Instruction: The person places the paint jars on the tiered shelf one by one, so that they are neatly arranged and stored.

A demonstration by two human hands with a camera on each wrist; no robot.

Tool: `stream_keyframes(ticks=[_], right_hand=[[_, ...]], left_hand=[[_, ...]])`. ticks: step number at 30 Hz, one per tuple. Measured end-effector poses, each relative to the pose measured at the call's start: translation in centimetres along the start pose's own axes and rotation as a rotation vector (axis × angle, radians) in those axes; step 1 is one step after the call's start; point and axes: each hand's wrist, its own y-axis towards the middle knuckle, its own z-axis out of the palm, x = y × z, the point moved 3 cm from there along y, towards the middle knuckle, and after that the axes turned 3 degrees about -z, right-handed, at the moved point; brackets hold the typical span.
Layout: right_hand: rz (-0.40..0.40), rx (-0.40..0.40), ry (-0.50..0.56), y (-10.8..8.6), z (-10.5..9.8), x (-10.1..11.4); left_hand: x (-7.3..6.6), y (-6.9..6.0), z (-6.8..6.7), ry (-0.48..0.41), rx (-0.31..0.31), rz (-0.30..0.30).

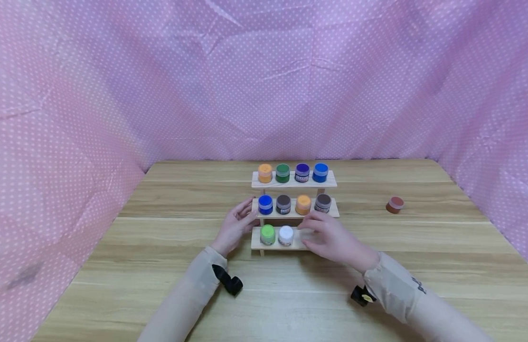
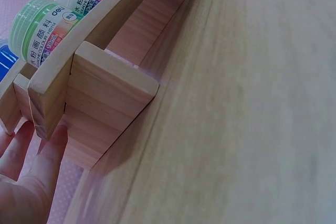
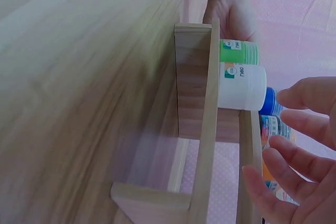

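A three-tier wooden rack stands on the table. My left hand holds its left end, with the thumb and fingers about the end of the middle tier. On the bottom tier are a light green paint jar and a white paint jar, side by side at the left. My right hand is over the right part of that tier, beside the white jar. Its fingers are spread and loosely bent, with nothing between them.
The middle tier bears a blue jar, two dark brown jars and an orange jar. Orange, green, purple and blue jars line the top tier. A reddish-brown jar lies tilted on the table at the right. Pink dotted cloth hangs behind.
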Motion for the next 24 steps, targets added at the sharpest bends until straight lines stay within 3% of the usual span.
stream_keyframes(ticks=[6,14,19,24], right_hand=[[0.05,-0.008,0.042,-0.6,-0.3,-0.5],[0.045,-0.04,0.058,-1.4,-0.6,-0.9],[0.096,-0.031,0.08,-2.1,-0.9,-1.5],[0.102,-0.047,0.049,-2.8,-1.3,-2.1]], left_hand=[[0.1,0.1,0.0,0.007,-0.001,0.003],[-0.1,-0.1,0.1,0.004,-0.006,-0.007],[-0.2,-0.1,0.1,0.012,-0.008,-0.009],[-0.1,-0.1,0.0,0.017,-0.016,-0.012]])
